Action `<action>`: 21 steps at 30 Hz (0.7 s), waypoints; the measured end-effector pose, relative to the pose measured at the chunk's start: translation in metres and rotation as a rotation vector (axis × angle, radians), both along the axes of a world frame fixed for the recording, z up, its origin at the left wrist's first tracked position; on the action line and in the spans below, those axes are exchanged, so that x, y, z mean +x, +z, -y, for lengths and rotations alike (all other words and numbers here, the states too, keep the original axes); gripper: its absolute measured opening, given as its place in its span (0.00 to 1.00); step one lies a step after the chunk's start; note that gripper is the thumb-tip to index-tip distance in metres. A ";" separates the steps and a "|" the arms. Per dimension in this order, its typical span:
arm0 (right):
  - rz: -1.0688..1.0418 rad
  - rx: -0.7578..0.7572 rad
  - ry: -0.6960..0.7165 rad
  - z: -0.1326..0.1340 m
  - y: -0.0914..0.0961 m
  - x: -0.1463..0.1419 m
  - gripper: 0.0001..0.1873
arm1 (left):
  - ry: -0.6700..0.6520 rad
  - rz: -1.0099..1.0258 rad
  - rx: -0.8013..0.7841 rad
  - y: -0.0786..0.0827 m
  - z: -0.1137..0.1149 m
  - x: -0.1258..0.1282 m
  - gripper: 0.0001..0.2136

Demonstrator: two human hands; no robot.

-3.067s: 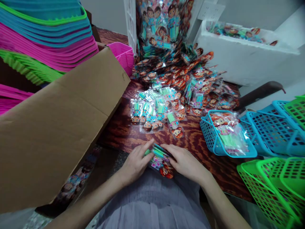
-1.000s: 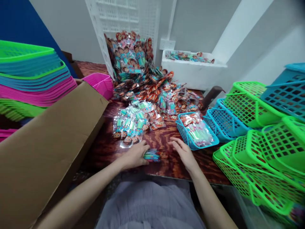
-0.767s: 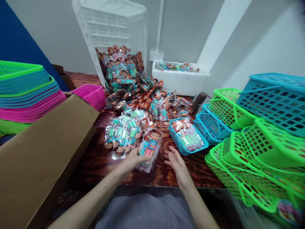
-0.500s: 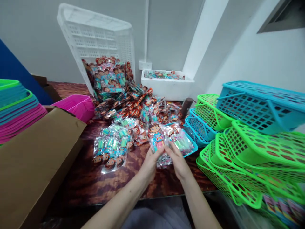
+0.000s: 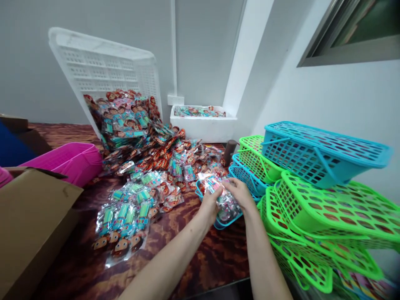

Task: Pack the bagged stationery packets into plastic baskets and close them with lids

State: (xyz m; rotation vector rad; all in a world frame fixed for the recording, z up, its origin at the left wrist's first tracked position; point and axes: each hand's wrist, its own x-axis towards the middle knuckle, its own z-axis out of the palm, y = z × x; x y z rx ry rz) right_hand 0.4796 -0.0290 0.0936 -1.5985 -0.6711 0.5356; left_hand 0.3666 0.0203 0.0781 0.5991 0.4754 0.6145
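My left hand [image 5: 210,205] pinches a clear plastic packet [image 5: 213,183] printed with a cartoon doll, thumb on top. My right hand [image 5: 240,194] has its fingers curled over the right side of the packet. Both hands are above a small blue basket [image 5: 222,227] that holds more shiny packets [image 5: 228,211]. To the left, several similar packets [image 5: 125,218] lie spread on the dark wood-patterned table [image 5: 175,237], with green sticks showing through. The undersides of my fingers are hidden.
A tipped white crate [image 5: 103,68] spills a heap of packets [image 5: 146,146]. Behind stands a white foam box [image 5: 203,128]. Stacked green baskets [image 5: 337,204] and a blue basket [image 5: 321,152] rise at right. Pink baskets [image 5: 67,160] and a cardboard box [image 5: 37,225] are at left.
My hands have moved the packet from in front of the blue basket to above its contents, and the packet now lies flatter. The camera view has turned right.
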 end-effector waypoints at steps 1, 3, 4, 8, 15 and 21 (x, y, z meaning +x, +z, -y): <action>-0.014 0.013 -0.003 0.000 -0.002 0.001 0.31 | -0.001 -0.001 0.010 -0.001 0.000 0.000 0.32; -0.048 0.036 -0.002 -0.001 -0.005 -0.002 0.32 | -0.014 0.002 0.041 -0.002 -0.001 -0.001 0.32; -0.067 0.051 -0.004 -0.002 -0.006 -0.004 0.33 | -0.024 0.003 0.062 -0.001 -0.001 -0.002 0.32; -0.098 0.180 -0.040 -0.002 -0.010 -0.021 0.32 | -0.101 -0.021 0.166 0.012 -0.011 -0.012 0.29; 0.470 -0.131 0.019 0.060 0.028 -0.091 0.13 | -0.649 -0.201 0.637 0.092 -0.096 -0.049 0.21; 0.653 -0.131 0.167 0.068 0.054 -0.110 0.31 | -1.169 -0.306 1.049 0.108 -0.105 -0.035 0.28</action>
